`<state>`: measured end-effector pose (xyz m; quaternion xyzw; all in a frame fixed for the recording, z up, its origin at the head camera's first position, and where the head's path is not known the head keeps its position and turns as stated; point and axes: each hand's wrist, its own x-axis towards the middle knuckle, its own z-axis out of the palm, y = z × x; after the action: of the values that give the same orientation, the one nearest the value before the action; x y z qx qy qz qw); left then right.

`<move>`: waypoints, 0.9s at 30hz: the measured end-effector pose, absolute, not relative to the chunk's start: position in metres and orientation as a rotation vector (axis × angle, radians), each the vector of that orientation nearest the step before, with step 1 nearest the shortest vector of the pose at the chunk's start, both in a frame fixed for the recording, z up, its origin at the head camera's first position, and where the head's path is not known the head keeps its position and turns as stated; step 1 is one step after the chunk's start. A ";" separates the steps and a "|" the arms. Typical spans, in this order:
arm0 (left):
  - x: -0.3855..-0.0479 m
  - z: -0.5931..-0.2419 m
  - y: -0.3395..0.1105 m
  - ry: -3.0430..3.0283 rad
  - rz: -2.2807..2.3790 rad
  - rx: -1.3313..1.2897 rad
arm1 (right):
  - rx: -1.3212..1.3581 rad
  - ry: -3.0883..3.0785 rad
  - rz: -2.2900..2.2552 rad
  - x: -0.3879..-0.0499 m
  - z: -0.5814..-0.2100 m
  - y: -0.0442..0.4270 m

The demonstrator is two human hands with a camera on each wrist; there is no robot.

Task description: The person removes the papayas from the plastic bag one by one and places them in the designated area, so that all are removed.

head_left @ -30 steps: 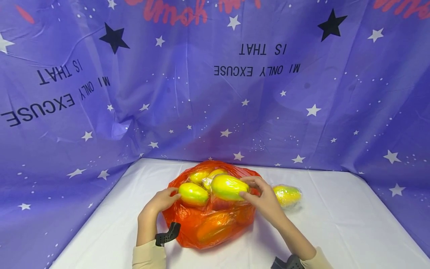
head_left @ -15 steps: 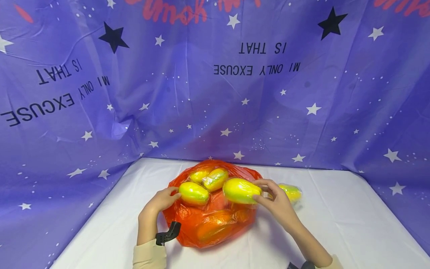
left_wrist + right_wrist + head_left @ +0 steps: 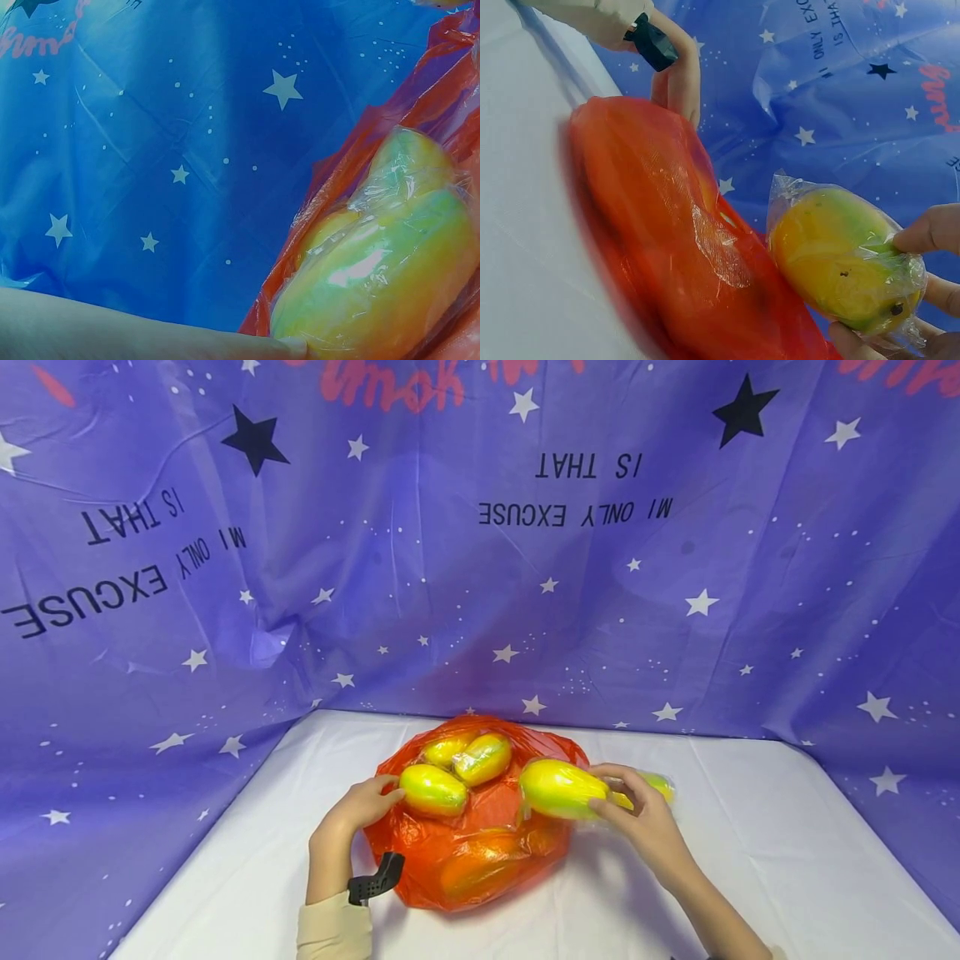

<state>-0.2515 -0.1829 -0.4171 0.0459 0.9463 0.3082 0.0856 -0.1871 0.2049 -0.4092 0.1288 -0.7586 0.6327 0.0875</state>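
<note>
In the head view my right hand (image 3: 648,814) grips a yellow-green mango (image 3: 564,789) in clear wrapping, held over the right side of a red plastic bag (image 3: 517,893). The right wrist view shows my thumb and fingers around one end of that wrapped mango (image 3: 832,259). At the bag's left rim, my left hand (image 3: 363,808) pinches the red film beside another mango (image 3: 432,790). Two more mangoes lie in the bag's opening, one of them a wrapped mango (image 3: 482,758). Orange-looking shapes show dimly through the front of the bag.
Another wrapped mango (image 3: 660,787) lies on the white tabletop (image 3: 757,860) right of the bag, partly hidden behind my right hand. A purple star-printed curtain (image 3: 420,568) encloses the back and sides of the table.
My right hand has moved right with the mango, from above the middle of the bag to its right edge. Another mango in the opening is now uncovered. My left hand stays in place.
</note>
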 end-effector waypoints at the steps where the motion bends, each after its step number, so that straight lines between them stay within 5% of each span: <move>1: -0.252 -0.418 -0.183 2.822 0.921 0.138 | 0.382 -2.255 1.879 -0.186 -0.409 0.206; 27: -0.251 -0.417 -0.184 2.832 0.922 0.164 | 0.306 -2.334 1.600 -0.164 -0.433 0.254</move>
<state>-0.2509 -0.1840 -0.4174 0.0550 0.9464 0.3081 0.0794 -0.1640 0.2541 -0.4331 0.1062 -0.8110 0.5561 0.1474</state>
